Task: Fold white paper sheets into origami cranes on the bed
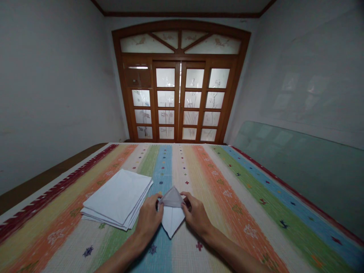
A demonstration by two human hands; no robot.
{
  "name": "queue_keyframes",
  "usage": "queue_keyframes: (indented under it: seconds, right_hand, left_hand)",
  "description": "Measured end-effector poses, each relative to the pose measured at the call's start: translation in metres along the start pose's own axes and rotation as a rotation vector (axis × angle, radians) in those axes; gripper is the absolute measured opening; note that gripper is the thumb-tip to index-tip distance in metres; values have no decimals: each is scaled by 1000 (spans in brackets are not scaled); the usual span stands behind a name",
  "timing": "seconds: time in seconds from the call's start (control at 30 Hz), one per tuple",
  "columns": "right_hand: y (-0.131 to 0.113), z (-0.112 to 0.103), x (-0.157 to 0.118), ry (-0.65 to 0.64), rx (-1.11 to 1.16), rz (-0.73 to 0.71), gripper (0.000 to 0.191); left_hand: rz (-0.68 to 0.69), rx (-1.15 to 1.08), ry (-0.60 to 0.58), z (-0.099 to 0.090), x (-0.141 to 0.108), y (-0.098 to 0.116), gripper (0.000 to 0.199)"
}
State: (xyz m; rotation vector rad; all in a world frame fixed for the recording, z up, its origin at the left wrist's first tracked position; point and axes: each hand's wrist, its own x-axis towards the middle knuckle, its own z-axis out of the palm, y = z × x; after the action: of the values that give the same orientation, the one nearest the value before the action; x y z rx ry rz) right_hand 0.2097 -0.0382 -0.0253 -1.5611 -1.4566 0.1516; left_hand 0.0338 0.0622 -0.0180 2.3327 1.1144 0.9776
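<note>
A white folded sheet (171,220), pointed at its top and bottom, lies on the striped cloth between my hands. Its upper part looks greyer than the lower part, which has a crease down the middle. My left hand (150,213) pinches the left corner of the folded sheet between thumb and fingers. At the opposite corner, my right hand (196,213) grips the sheet in the same way. Left of my left hand is a loose stack of white square sheets (118,197).
The table is covered by a colourful striped cloth (233,212). A pale green glass-like panel (298,167) stands along the right side. Beyond the far edge are wooden doors with glass panes (179,98), with plain walls on both sides.
</note>
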Motion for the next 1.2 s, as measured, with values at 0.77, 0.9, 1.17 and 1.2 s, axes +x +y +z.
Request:
queue_keyframes:
  seconds: [0.77, 0.9, 1.17, 1.2]
  right_hand:
    - [7, -1, 0, -3, 9, 48, 33]
    - [8, -1, 0, -12, 4, 52, 31]
    - [7, -2, 0, -6, 27, 45, 29]
    - [8, -2, 1, -8, 30, 44, 29]
  left_hand:
    - [-68, -224, -133, -12, 2, 2, 32]
    - [-41, -184, -129, -13, 2, 3, 25]
    - [74, -132, -132, -16, 6, 3, 10]
    - [85, -131, -142, -15, 6, 3, 8]
